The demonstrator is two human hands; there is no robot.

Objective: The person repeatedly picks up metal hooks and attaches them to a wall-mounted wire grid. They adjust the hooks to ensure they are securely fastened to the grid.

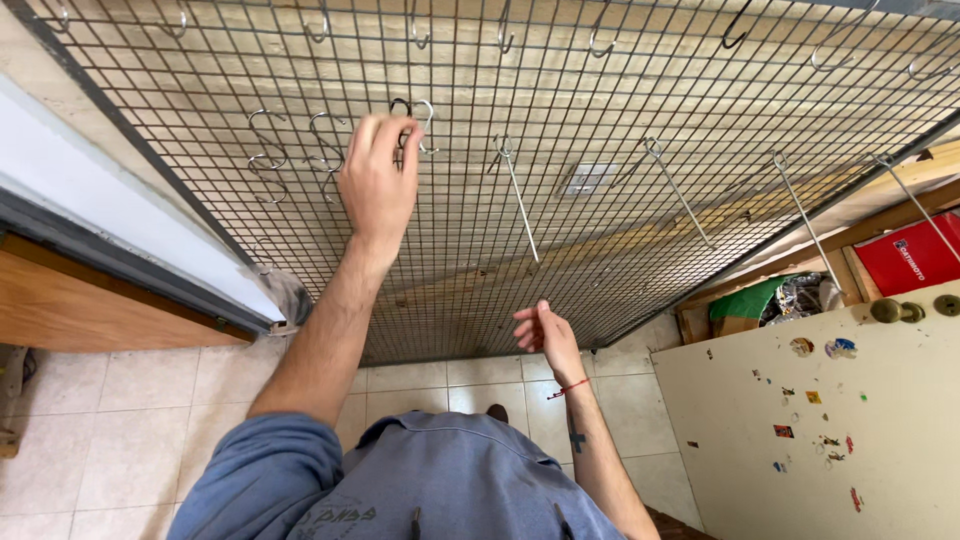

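**Left hand at a hook on the wire grid**

The wire grid panel (620, 230) leans against a wooden wall and fills most of the view; everything else is placed from it.

The left hand (378, 180) is raised against the grid's upper middle, fingers bunched together and closed on a small metal S-hook (418, 118) that hangs on one of the wires (the fingertips cover the hook's lower part, so how firmly it is held is hard to judge). Just to the left of that hand, more S-hooks (270, 150) hang from the grid in a loose cluster, close together.

The right hand (545, 330) is held low in front of the grid's bottom edge, apart from the mesh, fingers loosely spread and holding nothing. A red string bracelet (570, 388) circles its wrist.

To the right of the raised hand, long straight peg hooks (520, 195) stick out of the grid, spaced along one row towards its right side. Another row of curved hooks (505, 38) runs along the grid's top.

Below the grid lies a pale tiled floor (120, 420). At the grid's lower right stands a cream door (800, 460) dotted with small stickers, a red box (915, 255) behind it.
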